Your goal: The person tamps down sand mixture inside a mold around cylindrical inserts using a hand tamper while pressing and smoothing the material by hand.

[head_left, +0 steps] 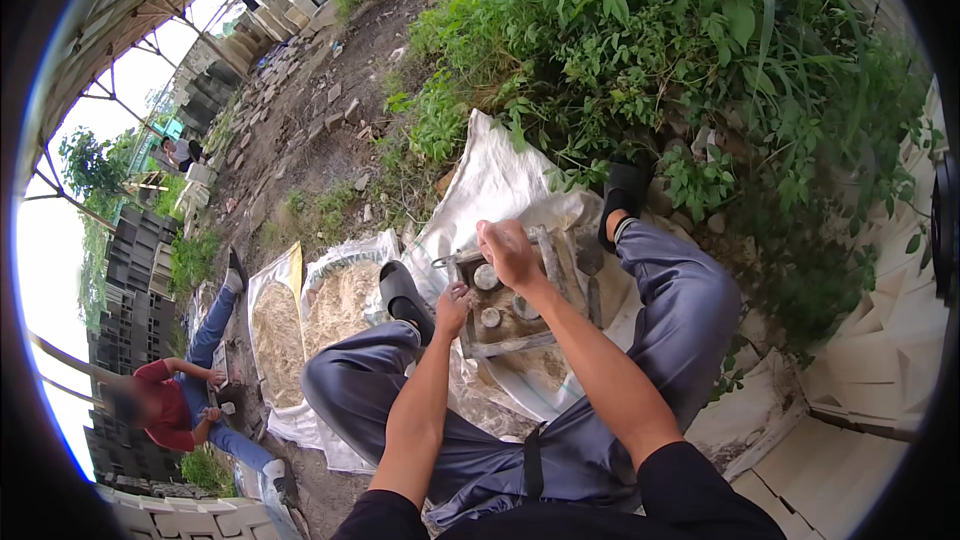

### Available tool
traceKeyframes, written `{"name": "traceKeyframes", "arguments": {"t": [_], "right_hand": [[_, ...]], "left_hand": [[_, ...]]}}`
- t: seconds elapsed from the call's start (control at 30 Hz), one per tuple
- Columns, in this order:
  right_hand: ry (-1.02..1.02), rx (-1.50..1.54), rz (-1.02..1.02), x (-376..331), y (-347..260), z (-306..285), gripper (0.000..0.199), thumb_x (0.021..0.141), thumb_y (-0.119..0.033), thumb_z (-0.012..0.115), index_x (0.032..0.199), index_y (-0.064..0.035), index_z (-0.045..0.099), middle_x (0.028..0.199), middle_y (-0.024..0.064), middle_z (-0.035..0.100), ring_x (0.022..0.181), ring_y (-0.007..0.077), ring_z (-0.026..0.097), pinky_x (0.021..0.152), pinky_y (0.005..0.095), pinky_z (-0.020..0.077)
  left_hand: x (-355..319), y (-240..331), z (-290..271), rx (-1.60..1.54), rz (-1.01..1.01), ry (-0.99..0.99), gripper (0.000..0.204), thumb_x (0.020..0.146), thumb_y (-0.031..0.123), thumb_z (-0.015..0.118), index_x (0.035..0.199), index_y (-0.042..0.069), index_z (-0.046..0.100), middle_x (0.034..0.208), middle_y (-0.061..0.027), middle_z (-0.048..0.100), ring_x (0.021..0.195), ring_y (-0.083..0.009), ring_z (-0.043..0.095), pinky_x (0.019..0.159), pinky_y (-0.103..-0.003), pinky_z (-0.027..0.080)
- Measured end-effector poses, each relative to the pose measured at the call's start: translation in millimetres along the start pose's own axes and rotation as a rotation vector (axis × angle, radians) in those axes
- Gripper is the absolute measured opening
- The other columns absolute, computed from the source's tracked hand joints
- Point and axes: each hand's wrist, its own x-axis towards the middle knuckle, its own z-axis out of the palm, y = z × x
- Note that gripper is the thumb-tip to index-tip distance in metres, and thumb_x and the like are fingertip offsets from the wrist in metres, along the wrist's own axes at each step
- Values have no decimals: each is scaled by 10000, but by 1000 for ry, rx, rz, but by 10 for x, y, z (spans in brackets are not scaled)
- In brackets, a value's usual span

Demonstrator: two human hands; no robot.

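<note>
— While curled over the thin grey metal bar (452,259) at the top of the mould, right hand (507,252): closed grip, knuckles up. Left hand (452,308): fingers bent against the near left edge of the grimy grey block mould with round cores (517,302), pressing or pinching it; hard to tell which.

— And where sits the mould?

— Between the knees, on the crumpled white woven sack (490,180) spread over the dirt, just past the black sandal (404,296) of the left foot. Grey trousers (670,310) on either side; the other black sandal (622,196) up near the weeds.

— Heavy, by the look?

— Likely so: stiff, caked with dried grey mix, packed around three round cores. No give anywhere. Rough and gritty rather than slippery, though probably dusty under the fingers.

— Best hold?

— The bar for lifting or pulling, the side wall for steadying. Probably wise to keep fingers off the core tops and away from the frame's sharp edges.

— Further out?

— Two open sacks of pale sandy mix (315,315) to the left, touching each other. Beyond those, a seated person in a red shirt (160,402), hands busy with something small. Stacks of dark grey hollow blocks (125,270) along the left rim, green weeds (680,60) thick on the right, white moulded blocks (880,340) at the far right edge.
</note>
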Motion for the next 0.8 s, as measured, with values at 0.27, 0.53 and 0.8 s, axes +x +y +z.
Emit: {"name": "traceKeyframes", "arguments": {"t": [0.27,0.53,0.8], "right_hand": [[1,-1,-5,-11,-32,55,451,927,-371,448,589,-77,396,495,-54,298,441,52,259,420,261,203],[-11,9,50,30,-116,187,455,924,-328,449,553,-75,371,497,-42,294,450,55,253,418,266,185],[62,-33,84,2,-72,38,442,915,-304,428,541,-88,337,504,-37,298,452,64,262,423,264,185]], "left_hand": [[-340,315,17,1088,512,-206,511,773,37,521,1278,63,447,1320,-149,498,1290,-276,404,1097,-487,247],[-139,-220,195,1350,561,34,490,825,96,441,1284,-60,372,1368,-155,456,1365,-292,298,1131,-552,123],[-401,-215,141,1526,660,-119,569,843,201,430,1371,-3,372,1417,-115,415,1390,-209,253,1157,-516,33]]}}
